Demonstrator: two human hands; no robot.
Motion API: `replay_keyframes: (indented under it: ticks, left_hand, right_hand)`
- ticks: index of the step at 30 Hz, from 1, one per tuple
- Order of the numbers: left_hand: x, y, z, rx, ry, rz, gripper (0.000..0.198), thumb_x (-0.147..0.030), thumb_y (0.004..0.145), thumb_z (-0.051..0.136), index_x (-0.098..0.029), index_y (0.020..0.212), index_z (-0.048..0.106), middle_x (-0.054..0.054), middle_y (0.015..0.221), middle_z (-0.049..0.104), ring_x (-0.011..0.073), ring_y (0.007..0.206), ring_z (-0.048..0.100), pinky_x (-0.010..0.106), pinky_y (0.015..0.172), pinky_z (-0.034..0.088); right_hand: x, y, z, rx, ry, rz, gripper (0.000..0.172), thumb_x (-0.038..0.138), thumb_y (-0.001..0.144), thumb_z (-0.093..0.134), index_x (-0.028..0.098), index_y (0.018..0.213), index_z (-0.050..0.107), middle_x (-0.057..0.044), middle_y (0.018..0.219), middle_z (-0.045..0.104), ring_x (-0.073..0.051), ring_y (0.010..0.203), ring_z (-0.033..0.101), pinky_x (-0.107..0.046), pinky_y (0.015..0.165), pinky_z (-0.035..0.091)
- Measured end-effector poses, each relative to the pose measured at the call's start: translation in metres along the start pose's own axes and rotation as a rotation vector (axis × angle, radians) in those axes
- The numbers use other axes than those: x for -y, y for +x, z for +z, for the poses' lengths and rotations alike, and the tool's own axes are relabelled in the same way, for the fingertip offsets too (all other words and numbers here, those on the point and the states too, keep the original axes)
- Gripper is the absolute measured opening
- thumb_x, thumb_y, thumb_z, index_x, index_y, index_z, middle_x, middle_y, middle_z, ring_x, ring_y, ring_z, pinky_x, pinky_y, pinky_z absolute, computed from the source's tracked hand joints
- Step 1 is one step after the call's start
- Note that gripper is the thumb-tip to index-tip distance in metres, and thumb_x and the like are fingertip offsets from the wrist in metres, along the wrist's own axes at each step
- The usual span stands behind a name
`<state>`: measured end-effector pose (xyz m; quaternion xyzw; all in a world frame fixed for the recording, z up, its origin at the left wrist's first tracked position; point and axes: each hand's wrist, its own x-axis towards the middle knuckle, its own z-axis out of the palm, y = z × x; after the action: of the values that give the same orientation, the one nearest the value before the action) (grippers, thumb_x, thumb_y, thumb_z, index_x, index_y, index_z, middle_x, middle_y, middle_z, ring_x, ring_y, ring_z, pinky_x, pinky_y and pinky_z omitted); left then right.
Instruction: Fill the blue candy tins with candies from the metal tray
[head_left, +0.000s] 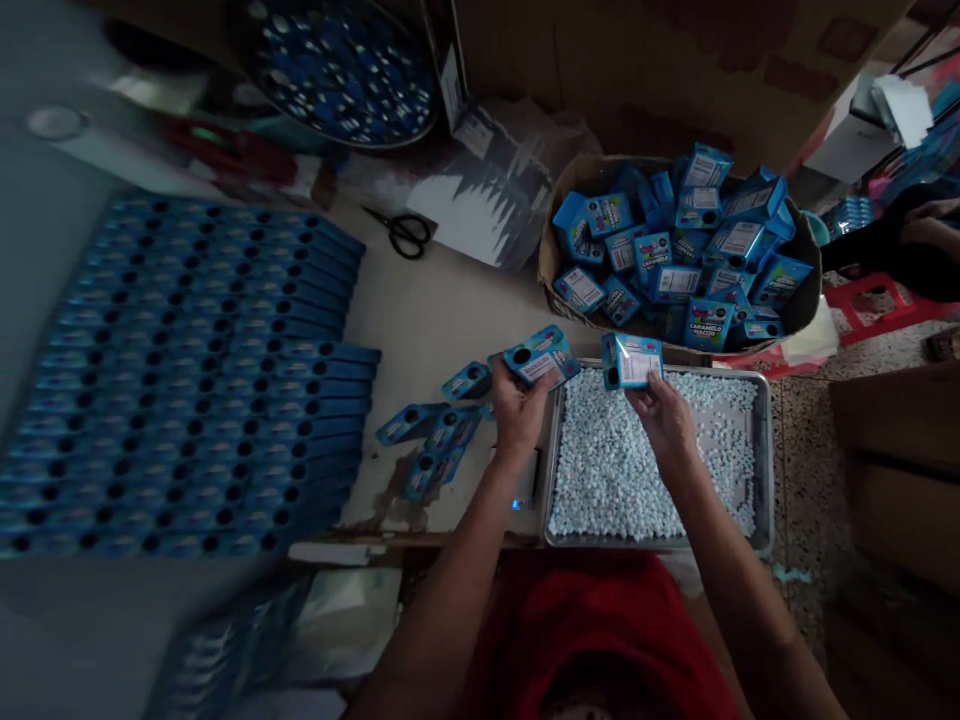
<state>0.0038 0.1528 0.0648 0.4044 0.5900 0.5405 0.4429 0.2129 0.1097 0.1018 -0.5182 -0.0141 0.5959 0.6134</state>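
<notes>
My left hand [520,405] is closed around a blue printed candy box [538,357] with a dark round spot on it. In my right hand [664,415] is another blue candy box [632,360], its white label side showing, pinched at its lower right corner. Both boxes are held above the back edge of a metal tray [765,460], which is filled with small pale candies [615,460]. Beside my left hand several flat blue boxes [442,430] lie loosely on the table. A small scale with a lit display [520,504] sits partly hidden under my left forearm.
An open cardboard box [551,285] heaped with blue candy boxes stands behind the tray. Rows of blue boxes [187,380] cover the left side. Black scissors [407,235] lie near a white sheet [476,205]. A round container [345,70] of blue pieces is at the back. Another person's hand [934,225] shows far right.
</notes>
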Motion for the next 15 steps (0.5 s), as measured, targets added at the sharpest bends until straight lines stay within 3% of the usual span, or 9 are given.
replay_keyframes:
  ticks: [6,10,15]
  left_hand:
    - [0.003,-0.039,0.015,-0.018,-0.115,-0.071,0.067,-0.053,0.072,0.098,-0.024,0.119,0.060,0.006,0.111,0.074,0.0253,0.102,0.076,0.039,0.098,0.062]
    - [0.003,-0.054,0.022,-0.002,-0.155,-0.124,0.070,-0.055,0.072,0.100,-0.024,0.121,0.060,0.006,0.114,0.074,0.0247,0.105,0.076,0.035,0.098,0.062]
    - [0.003,-0.081,0.035,0.000,-0.290,-0.244,0.063,-0.068,0.081,0.091,-0.027,0.116,0.060,0.004,0.113,0.075,0.0222,0.103,0.076,0.031,0.089,0.062]
  right_hand:
    - [-0.014,-0.013,-0.026,-0.106,0.199,0.248,0.008,0.015,0.097,0.074,0.019,0.103,0.075,-0.004,0.095,0.084,-0.014,0.091,0.082,-0.024,0.086,0.070]
    - [-0.022,-0.031,-0.034,-0.003,0.187,0.305,0.010,0.017,0.096,0.077,0.021,0.105,0.074,-0.001,0.091,0.083,-0.015,0.086,0.081,-0.026,0.082,0.071]
    - [-0.041,-0.052,-0.029,0.076,0.123,0.311,0.023,0.024,0.087,0.086,0.023,0.105,0.073,0.000,0.095,0.081,-0.013,0.075,0.074,-0.020,0.057,0.060]
